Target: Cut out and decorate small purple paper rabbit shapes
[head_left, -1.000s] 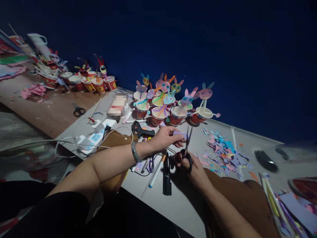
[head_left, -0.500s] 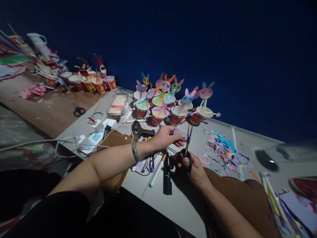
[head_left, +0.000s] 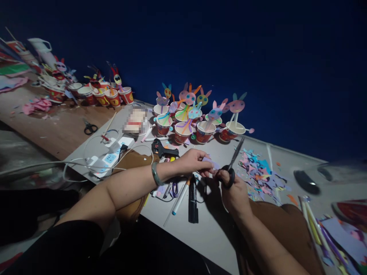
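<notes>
From the head camera, here's the left hand point(head_left: 197, 162), out over the pale table point(head_left: 186, 231), thumb and fingers pinching a small lavender paper piece point(head_left: 211, 162) right in the middle of the action! Just beside it, the right hand point(head_left: 235, 193) has its fingers curled through the loops of the black-handled scissors point(head_left: 236, 153), blades angled up and away, clear of the paper. Its fingertips sit right by the paper's lower edge; whether they touch it, I cannot tell. A bracelet point(head_left: 156, 174) circles the left wrist. Below the hands, a black marker point(head_left: 193, 202) lies beside a white pen point(head_left: 181, 198), and past the left forearm there's a glue gun point(head_left: 164, 149). Up at the back, a cluster of paper cups point(head_left: 183, 136) carries bright rabbit-eared figures point(head_left: 195, 112), well lit against the dark blue wall point(head_left: 229, 46). And off to the right of the scissors, a colourful spread of paper scraps point(head_left: 258, 168), pink, blue and lavender, strewn over the tabletop!
</notes>
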Demonstrator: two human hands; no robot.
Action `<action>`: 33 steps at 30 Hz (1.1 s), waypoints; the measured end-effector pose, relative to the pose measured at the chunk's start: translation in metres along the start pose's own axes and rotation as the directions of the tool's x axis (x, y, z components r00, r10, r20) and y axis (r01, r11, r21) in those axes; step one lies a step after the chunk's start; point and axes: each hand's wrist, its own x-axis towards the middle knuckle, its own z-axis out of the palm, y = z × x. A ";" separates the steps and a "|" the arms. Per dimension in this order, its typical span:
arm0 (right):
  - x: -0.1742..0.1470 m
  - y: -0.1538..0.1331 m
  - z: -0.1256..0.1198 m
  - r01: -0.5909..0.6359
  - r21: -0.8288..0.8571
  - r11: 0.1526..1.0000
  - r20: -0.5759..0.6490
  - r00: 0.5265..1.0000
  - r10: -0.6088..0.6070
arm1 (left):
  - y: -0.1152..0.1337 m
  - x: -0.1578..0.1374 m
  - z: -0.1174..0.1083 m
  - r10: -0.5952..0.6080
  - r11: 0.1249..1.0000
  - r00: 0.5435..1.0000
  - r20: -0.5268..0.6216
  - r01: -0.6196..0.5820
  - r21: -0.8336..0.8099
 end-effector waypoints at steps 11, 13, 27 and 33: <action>0.005 -0.001 -0.003 -0.007 0.047 0.999 -0.008 1.000 0.007 | -0.005 0.001 -0.001 0.005 0.991 0.999 0.050 -0.012 0.136; 0.004 -0.001 -0.002 -0.019 0.056 0.998 -0.020 1.000 0.020 | -0.006 0.001 -0.001 0.047 0.993 0.999 0.021 -0.049 0.111; -0.001 -0.007 0.002 0.041 -0.103 0.994 0.067 0.997 -0.034 | -0.018 0.001 0.001 0.200 0.980 0.980 -0.024 -0.200 0.013; 0.009 -0.021 -0.015 0.099 -0.289 0.952 0.176 0.983 -0.049 | -0.003 0.000 -0.003 0.225 0.974 0.972 -0.063 -0.226 -0.003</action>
